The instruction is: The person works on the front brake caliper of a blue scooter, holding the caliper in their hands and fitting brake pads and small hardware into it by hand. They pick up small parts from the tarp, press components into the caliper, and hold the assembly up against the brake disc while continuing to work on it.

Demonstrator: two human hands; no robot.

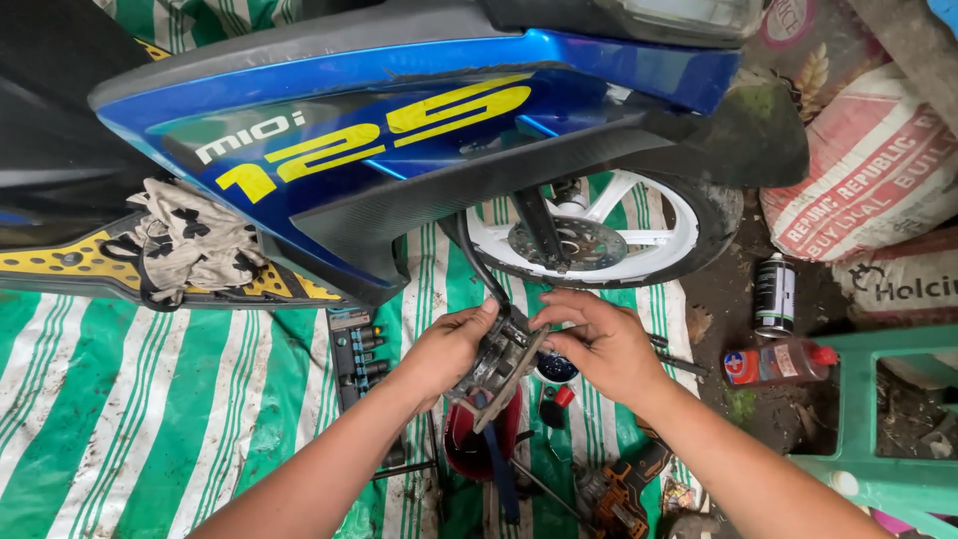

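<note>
- My left hand (446, 349) is closed around the grey metal brake part (496, 364), gripping its left side.
- My right hand (597, 341) pinches its top right edge, fingers curled.
- Part sits above the red bowl (477, 444), just below the scooter's front wheel (599, 235).
- Socket set (355, 349) lies on the striped tarp (150, 399), near my left wrist.
</note>
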